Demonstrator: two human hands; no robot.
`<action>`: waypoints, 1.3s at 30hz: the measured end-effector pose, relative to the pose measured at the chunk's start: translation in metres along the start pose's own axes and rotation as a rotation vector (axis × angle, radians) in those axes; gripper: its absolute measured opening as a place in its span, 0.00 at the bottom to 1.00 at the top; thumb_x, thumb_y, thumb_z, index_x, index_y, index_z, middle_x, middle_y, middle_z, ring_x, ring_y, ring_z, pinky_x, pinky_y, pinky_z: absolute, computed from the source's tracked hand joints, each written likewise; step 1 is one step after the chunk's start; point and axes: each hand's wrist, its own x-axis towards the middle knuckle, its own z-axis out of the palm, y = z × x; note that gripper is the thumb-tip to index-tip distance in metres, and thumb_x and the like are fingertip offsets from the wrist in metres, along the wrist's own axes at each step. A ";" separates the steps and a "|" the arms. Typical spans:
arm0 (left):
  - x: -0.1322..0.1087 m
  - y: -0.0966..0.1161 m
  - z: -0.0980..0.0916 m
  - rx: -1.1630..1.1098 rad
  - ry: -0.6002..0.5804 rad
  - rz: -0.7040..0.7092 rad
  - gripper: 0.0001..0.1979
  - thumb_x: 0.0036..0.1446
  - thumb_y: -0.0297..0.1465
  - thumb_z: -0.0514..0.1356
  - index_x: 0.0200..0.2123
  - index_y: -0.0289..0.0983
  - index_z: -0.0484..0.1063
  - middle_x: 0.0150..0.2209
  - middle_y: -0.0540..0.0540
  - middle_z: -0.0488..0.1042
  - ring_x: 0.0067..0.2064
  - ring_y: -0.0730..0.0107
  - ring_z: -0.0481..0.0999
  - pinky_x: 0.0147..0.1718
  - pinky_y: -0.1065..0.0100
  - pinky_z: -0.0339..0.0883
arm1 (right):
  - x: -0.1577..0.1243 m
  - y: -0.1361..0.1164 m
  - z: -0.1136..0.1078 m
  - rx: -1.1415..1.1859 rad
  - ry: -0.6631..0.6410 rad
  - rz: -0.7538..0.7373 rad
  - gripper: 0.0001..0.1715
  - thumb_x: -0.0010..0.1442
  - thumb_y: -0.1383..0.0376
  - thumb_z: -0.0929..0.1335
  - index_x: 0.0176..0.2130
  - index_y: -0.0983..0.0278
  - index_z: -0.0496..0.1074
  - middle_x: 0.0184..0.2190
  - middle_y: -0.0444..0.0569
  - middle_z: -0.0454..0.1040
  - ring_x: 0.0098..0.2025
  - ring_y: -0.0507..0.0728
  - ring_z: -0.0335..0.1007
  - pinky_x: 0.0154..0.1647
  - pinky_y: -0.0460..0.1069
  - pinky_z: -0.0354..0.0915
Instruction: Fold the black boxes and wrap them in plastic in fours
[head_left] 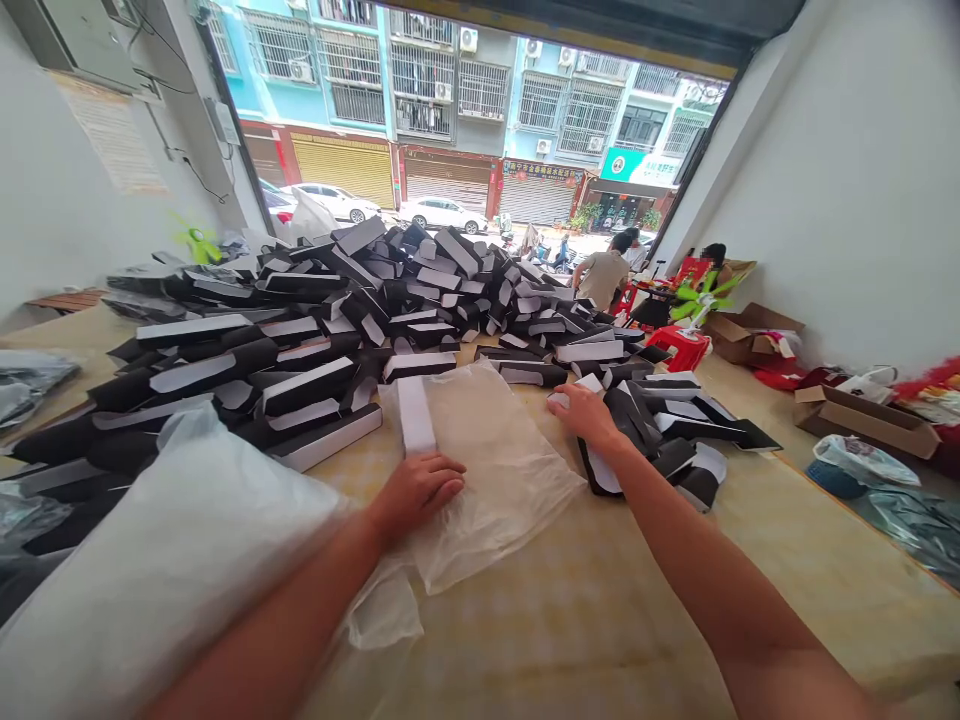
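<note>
My left hand [417, 490] rests on a translucent plastic bag [495, 470], its fingers close together, beside a long white-and-black cardboard sleeve [415, 415]. My right hand [589, 416] lies on a loose group of black-and-white cardboard pieces [645, 430], touching the nearest piece. A large heap of long black boxes with white panels [315, 330] fills the table ahead. A full white plastic sack [165, 540] bulges at the lower left, next to my left forearm. The bag's lower edge hangs toward the table's near side.
A yellowish table [600, 600] runs under everything. On the floor at right are open cardboard boxes [862, 420] and a red stool [682, 345]. Two people [604, 275] sit or stand near the open shopfront, with parked cars [442, 213] on the street beyond.
</note>
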 end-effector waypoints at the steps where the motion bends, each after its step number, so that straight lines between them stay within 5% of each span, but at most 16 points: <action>1: 0.000 0.001 -0.001 0.020 0.026 0.017 0.16 0.70 0.34 0.50 0.38 0.39 0.78 0.42 0.43 0.83 0.42 0.63 0.82 0.43 0.64 0.73 | 0.010 0.001 0.000 -0.035 -0.004 0.038 0.25 0.67 0.61 0.62 0.59 0.68 0.70 0.59 0.61 0.70 0.59 0.65 0.68 0.59 0.54 0.62; 4: 0.000 0.004 0.000 0.050 0.032 0.085 0.15 0.69 0.34 0.51 0.38 0.39 0.77 0.40 0.42 0.83 0.42 0.62 0.82 0.41 0.64 0.73 | 0.037 -0.001 0.004 -0.081 -0.007 0.036 0.29 0.65 0.62 0.64 0.62 0.70 0.66 0.63 0.66 0.65 0.62 0.69 0.64 0.60 0.57 0.59; 11: -0.004 0.008 0.006 0.048 -0.044 0.036 0.21 0.71 0.37 0.47 0.34 0.38 0.76 0.27 0.45 0.79 0.28 0.68 0.78 0.30 0.68 0.68 | 0.095 -0.025 0.021 -0.145 -0.045 -0.115 0.48 0.57 0.63 0.68 0.71 0.63 0.48 0.72 0.59 0.49 0.70 0.69 0.49 0.66 0.61 0.52; 16: -0.005 0.007 0.008 0.040 -0.051 -0.007 0.24 0.71 0.41 0.46 0.32 0.38 0.76 0.25 0.44 0.78 0.28 0.69 0.77 0.29 0.68 0.66 | 0.123 -0.041 0.037 -0.166 -0.099 -0.119 0.51 0.57 0.63 0.68 0.72 0.60 0.45 0.70 0.59 0.53 0.70 0.73 0.47 0.65 0.66 0.51; 23: -0.004 0.007 0.008 0.031 -0.060 -0.061 0.24 0.71 0.40 0.46 0.33 0.38 0.78 0.26 0.44 0.78 0.29 0.68 0.77 0.30 0.68 0.65 | 0.099 -0.053 0.035 -0.200 -0.058 -0.133 0.38 0.62 0.62 0.66 0.68 0.65 0.57 0.61 0.65 0.63 0.61 0.70 0.60 0.61 0.62 0.55; 30: -0.004 0.007 0.008 0.068 -0.010 -0.049 0.25 0.72 0.40 0.45 0.31 0.38 0.76 0.27 0.45 0.79 0.29 0.68 0.77 0.29 0.67 0.63 | 0.070 -0.049 0.022 -0.178 -0.074 -0.170 0.31 0.63 0.60 0.65 0.63 0.65 0.66 0.62 0.63 0.62 0.61 0.70 0.58 0.61 0.62 0.54; 35: -0.003 0.009 0.006 0.075 -0.015 -0.057 0.26 0.72 0.41 0.44 0.31 0.38 0.76 0.26 0.46 0.79 0.29 0.69 0.76 0.29 0.68 0.61 | 0.076 -0.042 0.013 -0.106 -0.160 -0.157 0.27 0.59 0.55 0.67 0.55 0.62 0.74 0.66 0.58 0.58 0.65 0.71 0.55 0.63 0.62 0.54; 39: -0.004 0.007 0.006 0.065 -0.019 -0.065 0.27 0.72 0.42 0.43 0.31 0.37 0.76 0.27 0.46 0.79 0.28 0.70 0.75 0.29 0.68 0.60 | 0.087 -0.041 0.008 -0.029 -0.181 -0.087 0.26 0.67 0.54 0.57 0.50 0.58 0.78 0.65 0.53 0.62 0.64 0.69 0.57 0.62 0.62 0.56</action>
